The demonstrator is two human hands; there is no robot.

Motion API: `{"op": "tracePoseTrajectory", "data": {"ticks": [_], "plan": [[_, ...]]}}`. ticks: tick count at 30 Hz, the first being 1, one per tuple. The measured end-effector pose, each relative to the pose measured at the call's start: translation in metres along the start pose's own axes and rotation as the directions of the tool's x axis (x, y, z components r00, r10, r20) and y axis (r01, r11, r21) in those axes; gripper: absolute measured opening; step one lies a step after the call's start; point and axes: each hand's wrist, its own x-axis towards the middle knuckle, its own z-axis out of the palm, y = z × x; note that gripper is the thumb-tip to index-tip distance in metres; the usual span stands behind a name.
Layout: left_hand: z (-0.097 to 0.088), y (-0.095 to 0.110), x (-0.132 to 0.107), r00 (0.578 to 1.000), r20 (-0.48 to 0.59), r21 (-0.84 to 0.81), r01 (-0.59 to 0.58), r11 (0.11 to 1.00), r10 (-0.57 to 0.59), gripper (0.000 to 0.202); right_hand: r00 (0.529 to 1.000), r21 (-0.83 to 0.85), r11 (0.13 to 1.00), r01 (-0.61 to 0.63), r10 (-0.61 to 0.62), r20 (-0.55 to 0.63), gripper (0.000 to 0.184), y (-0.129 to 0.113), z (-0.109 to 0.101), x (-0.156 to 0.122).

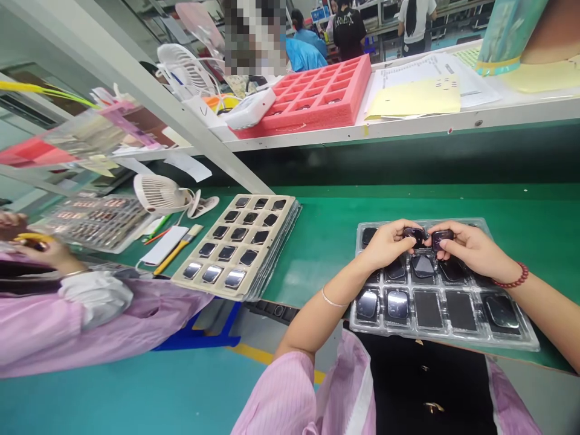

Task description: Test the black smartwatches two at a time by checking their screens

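My left hand (388, 243) is closed on a small dark smartwatch case (414, 234), held just above a clear plastic tray (446, 335). My right hand (466, 246), with a red bead bracelet at the wrist, pinches a second dark smartwatch case (440, 237) right beside the first. The two cases nearly touch. Under my hands the tray holds several dark watch cases in its pockets, and some pockets on the front row look empty.
A beige tray (181, 279) of several glossy watch faces lies to the left on the green bench. A co-worker's pink sleeve (67, 326) reaches in at far left. A small white fan (161, 193), pencils and a red foam tray (317, 118) on the shelf stand behind.
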Motion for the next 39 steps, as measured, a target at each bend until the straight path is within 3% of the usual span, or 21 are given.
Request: {"op": "tracePoseTrajectory", "data": {"ticks": [4, 7, 11, 16, 19, 24, 27, 31, 35, 39], "plan": [[-0.0011, -0.0028, 0.0019, 1.0, 0.02, -0.012, -0.004, 1.0, 0.004, 0.032, 1.0, 0.047, 0.999, -0.013, 0.013, 0.009, 0.043, -0.0004, -0.0011, 0.0007], [-0.0017, -0.0071, 0.0034, 0.999, 0.002, 0.006, -0.044, 0.999, 0.044, 0.029, 1.0, -0.007, 1.0, 0.011, -0.011, -0.008, 0.035, 0.0029, 0.0, -0.0001], [-0.0013, -0.0103, 0.0032, 0.995, -0.039, 0.095, -0.088, 0.992, 0.092, 0.041, 0.999, -0.057, 0.998, 0.039, -0.038, 0.009, 0.041, 0.0078, 0.0003, -0.0016], [-0.001, -0.005, 0.0013, 0.999, -0.037, 0.096, -0.03, 0.995, 0.033, 0.023, 1.0, -0.01, 1.0, -0.013, 0.013, 0.019, 0.031, 0.0074, -0.0026, -0.0003], [-0.0007, -0.0034, 0.0014, 1.0, -0.011, 0.124, -0.007, 0.992, 0.008, 0.031, 1.0, -0.049, 0.999, -0.003, 0.004, 0.011, 0.027, 0.0058, -0.0012, -0.0005], [-0.0006, -0.0059, 0.0027, 0.994, -0.054, 0.112, -0.085, 0.99, 0.091, 0.034, 0.998, -0.047, 0.999, 0.023, -0.021, 0.056, 0.035, 0.0059, -0.0001, -0.0017], [-0.0006, -0.0059, 0.0024, 0.994, -0.076, 0.128, -0.066, 0.99, 0.076, 0.025, 0.997, -0.045, 0.999, 0.014, -0.011, 0.072, 0.035, 0.0073, -0.0012, -0.0016], [-0.0004, -0.0054, 0.0011, 0.994, -0.045, 0.102, -0.091, 0.991, 0.096, 0.04, 0.996, -0.032, 0.999, 0.024, -0.021, 0.084, 0.043, 0.0079, -0.0019, -0.0019], [-0.0011, -0.0049, -0.0004, 0.996, 0.004, 0.058, -0.085, 0.995, 0.085, 0.03, 0.997, -0.012, 1.0, -0.011, 0.012, 0.081, 0.039, 0.0084, -0.0043, -0.0018], [-0.0021, -0.005, -0.0001, 0.998, -0.042, 0.095, -0.046, 0.994, 0.05, 0.039, 0.999, 0.043, 0.998, -0.035, 0.033, 0.039, 0.045, 0.0091, -0.0061, -0.0005]]}}
